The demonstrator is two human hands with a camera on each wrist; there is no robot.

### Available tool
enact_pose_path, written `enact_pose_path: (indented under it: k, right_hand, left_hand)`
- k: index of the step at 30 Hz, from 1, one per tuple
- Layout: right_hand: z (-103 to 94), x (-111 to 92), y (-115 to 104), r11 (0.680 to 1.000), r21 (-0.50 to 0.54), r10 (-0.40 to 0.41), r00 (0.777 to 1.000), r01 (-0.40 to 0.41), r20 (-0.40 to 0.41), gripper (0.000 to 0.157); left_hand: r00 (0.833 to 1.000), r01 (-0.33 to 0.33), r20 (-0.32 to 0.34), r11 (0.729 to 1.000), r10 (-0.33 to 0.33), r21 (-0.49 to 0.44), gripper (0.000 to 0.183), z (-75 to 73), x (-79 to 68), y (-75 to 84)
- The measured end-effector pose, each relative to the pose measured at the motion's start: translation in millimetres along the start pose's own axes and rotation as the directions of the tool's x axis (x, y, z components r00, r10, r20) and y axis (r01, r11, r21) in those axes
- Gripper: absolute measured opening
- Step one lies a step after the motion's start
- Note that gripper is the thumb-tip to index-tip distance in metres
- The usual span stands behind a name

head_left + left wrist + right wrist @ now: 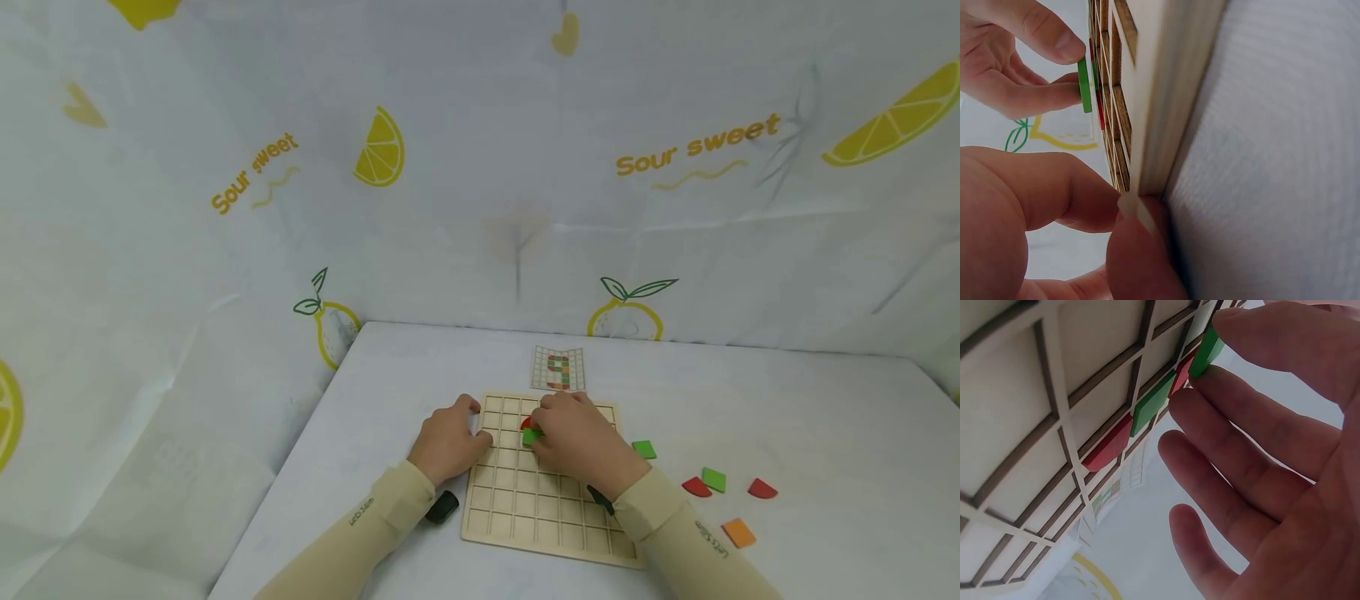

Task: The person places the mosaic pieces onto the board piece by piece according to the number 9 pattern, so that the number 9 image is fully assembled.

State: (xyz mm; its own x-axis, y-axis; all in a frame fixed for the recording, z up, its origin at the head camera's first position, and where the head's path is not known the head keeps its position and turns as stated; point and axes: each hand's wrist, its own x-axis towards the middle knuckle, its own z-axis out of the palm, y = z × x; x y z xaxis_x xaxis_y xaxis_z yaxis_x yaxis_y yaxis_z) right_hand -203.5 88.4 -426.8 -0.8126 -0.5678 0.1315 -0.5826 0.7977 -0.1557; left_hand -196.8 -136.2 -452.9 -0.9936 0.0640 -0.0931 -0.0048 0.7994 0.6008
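Observation:
A wooden grid board (525, 504) lies on the white table, its square cells marked off by raised strips. At its left edge my left hand (448, 442) grips the board, and the left wrist view shows thumb and finger meeting at the rim (1179, 94). Between thumb and index finger, my right hand (581, 433) pinches a green square tile (1207, 351) just over the upper part of the board. Close by in the cells sit a red quarter-round tile (1110, 447), another green tile (1152, 403) and a further red piece (1182, 374).
A pattern card (558, 368) stands behind the board. To the right lie loose tiles: green squares (643, 449), red quarter-rounds (762, 488) and an orange square (738, 532). A black cylindrical object (442, 507) is beside my left forearm. A lemon-print cloth (480, 167) hangs behind.

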Motion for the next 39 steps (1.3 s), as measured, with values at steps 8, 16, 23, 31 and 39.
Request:
enact_pose_path:
  k: [8,16,23,31,39]
  right_hand:
    - [1.3,0.4,-3.2,0.999,-0.036,-0.023,1.0,0.022,-0.005,0.007]
    - [1.1,0.5,-6.5,0.998,-0.056,-0.023,1.0,0.024,0.008,0.009]
    - [1.9,1.1,-6.7,0.997,-0.071,-0.032,0.999,0.033,0.009,0.008]
    - [2.6,0.6,-6.1,0.996,-0.089,-0.031,0.999,0.032,0.016,0.01]
    - [3.8,2.1,-6.0,0.995,-0.093,-0.027,0.999,0.029,0.02,0.014]
  left_hand:
    - [1.0,-0.003,-0.004,1.0,0.003,0.0,0.047,0.9,0.7,-2.0]
    - [1.0,-0.008,0.0,1.0,0.008,-0.001,0.046,-0.4,1.5,-1.6]
    - [1.0,-0.011,0.001,1.0,0.011,0.005,0.046,-0.8,1.5,-1.1]
    - [1.0,-0.007,0.008,1.0,0.007,0.003,0.046,0.1,1.8,-0.4]
    - [1.0,-0.008,0.0,1.0,0.008,0.003,0.046,-1.2,1.3,0.1]
